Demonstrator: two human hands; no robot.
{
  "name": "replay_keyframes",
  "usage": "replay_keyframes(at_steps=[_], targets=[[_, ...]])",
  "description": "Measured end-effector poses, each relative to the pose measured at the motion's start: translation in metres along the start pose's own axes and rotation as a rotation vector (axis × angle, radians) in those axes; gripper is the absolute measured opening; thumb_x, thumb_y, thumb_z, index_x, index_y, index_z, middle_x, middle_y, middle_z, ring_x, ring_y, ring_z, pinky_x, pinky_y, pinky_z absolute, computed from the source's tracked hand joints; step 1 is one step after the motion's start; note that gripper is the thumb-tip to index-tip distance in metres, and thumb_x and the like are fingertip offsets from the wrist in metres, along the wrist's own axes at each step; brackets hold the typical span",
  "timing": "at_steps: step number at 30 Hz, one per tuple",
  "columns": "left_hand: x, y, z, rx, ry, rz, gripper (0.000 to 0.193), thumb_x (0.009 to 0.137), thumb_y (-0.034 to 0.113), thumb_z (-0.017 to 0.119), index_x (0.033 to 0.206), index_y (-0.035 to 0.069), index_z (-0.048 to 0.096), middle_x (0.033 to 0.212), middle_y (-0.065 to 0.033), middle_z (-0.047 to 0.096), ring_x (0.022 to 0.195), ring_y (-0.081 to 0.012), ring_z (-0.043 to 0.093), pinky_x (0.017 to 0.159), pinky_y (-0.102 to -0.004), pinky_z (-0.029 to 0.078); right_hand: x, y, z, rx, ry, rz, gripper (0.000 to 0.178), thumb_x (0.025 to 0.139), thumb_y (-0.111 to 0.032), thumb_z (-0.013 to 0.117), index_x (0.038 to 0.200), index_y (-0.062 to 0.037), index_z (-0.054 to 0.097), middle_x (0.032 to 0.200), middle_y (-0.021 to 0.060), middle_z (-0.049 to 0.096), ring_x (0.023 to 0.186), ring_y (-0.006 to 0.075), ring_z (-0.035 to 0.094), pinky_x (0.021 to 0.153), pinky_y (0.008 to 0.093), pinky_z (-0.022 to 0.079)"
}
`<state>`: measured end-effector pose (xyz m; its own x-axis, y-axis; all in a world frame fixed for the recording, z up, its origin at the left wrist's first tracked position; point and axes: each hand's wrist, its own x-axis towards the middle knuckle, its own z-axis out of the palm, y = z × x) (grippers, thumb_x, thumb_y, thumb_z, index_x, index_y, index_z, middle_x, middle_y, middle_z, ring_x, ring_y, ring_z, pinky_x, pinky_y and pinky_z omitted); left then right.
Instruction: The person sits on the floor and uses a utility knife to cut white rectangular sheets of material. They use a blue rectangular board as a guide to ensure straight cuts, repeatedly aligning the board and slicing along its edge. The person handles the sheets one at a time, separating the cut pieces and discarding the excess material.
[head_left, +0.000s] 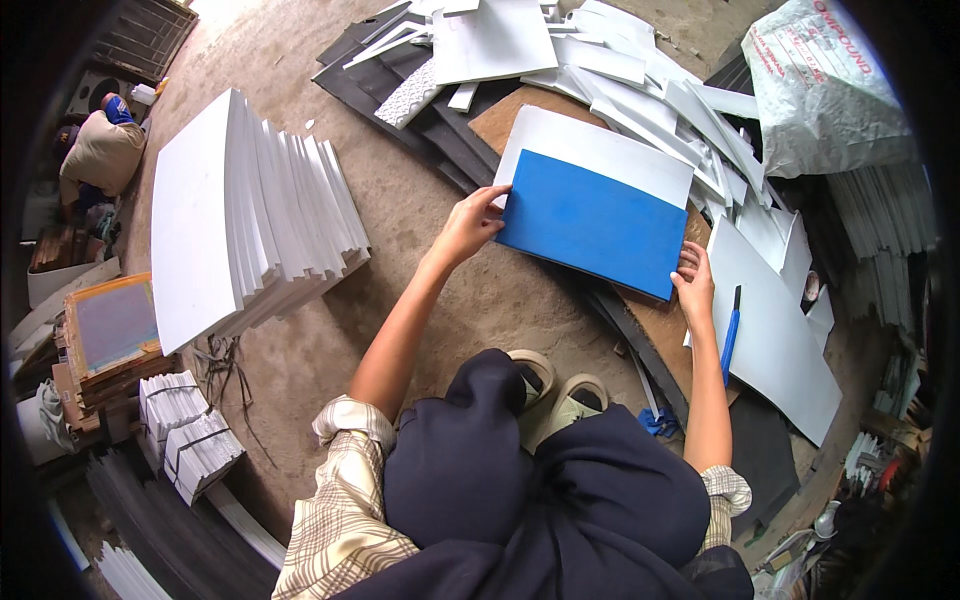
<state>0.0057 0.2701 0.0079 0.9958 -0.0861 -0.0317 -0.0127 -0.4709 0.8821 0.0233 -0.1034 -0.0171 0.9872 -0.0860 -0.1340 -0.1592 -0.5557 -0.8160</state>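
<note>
A flat blue rectangular board (600, 215) lies over a white foam-like sheet (600, 140), which shows beyond its far edge. My left hand (475, 225) grips the blue board's left edge, thumb and fingers closed at its side. At the right near corner, my right hand (694, 280) pinches the same board; some fingertips are hidden behind it. Beneath both lies a brown board (645, 322). Right of my right forearm, a blue-handled cutter knife (731, 345) rests on a larger white sheet (780, 340).
A tall stack of white sheets (195, 215) stands at left. White offcuts (630, 100) lie piled beyond the board, beside a white printed sack (825, 90). Strapped white bundles (190, 430) and a framed screen (115, 325) sit lower left. Another person (103, 150) crouches far left.
</note>
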Motion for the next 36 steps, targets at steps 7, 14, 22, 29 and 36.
replay_keyframes(at_steps=[7,14,22,29,36], targets=[[-0.028,-0.004,0.040,0.130,0.564,-0.322,0.067,0.065,0.025,0.074,0.119,-0.001,0.043,0.120,-0.0170,0.044,0.108,-0.0290,0.043,0.090,-0.0389,0.038,-0.003,-0.001,0.002,-0.075,0.013,0.040,0.055,0.070,0.011,0.056,0.119,-0.0095,0.041,0.108,0.0106,0.054,0.081,0.0167,0.056,0.073,0.0292,0.049],[-0.019,0.003,0.046,-0.540,0.354,-0.472,0.045,0.066,0.023,0.073,0.098,-0.003,0.056,0.084,-0.0103,0.062,0.075,-0.0151,0.059,0.068,-0.0300,0.048,-0.006,0.002,0.000,-0.132,0.068,0.023,0.058,0.069,0.009,0.059,0.120,-0.0088,0.039,0.105,0.0121,0.053,0.078,0.0166,0.057,0.070,0.0286,0.049],[-0.007,0.186,-0.011,-0.082,0.419,0.267,0.040,0.067,0.012,0.069,0.101,0.001,0.054,0.069,-0.0084,0.059,0.060,-0.0144,0.056,0.058,-0.0277,0.047,-0.047,-0.200,-0.086,-0.337,0.388,-0.794,0.072,0.064,-0.007,0.072,0.125,-0.0055,0.035,0.127,0.0125,0.036,0.120,0.0293,0.032,0.102,0.0384,0.026],[-0.020,0.278,-0.009,0.307,0.176,0.678,0.041,0.065,0.009,0.067,0.103,0.005,0.054,0.084,-0.0129,0.060,0.075,-0.0235,0.061,0.071,-0.0303,0.050,-0.068,-0.272,-0.146,-0.756,-0.056,-0.939,0.052,0.062,-0.014,0.072,0.109,-0.0053,0.052,0.106,0.0111,0.057,0.102,0.0266,0.052,0.091,0.0374,0.038],[-0.014,0.248,-0.008,0.165,0.071,0.602,0.057,0.065,0.018,0.071,0.115,0.006,0.046,0.100,-0.0146,0.060,0.092,-0.0287,0.058,0.078,-0.0362,0.046,-0.083,-0.249,-0.144,-0.547,0.064,-0.724,0.039,0.070,-0.019,0.070,0.102,-0.0035,0.057,0.091,0.0182,0.062,0.081,0.0270,0.062,0.073,0.0344,0.047]])
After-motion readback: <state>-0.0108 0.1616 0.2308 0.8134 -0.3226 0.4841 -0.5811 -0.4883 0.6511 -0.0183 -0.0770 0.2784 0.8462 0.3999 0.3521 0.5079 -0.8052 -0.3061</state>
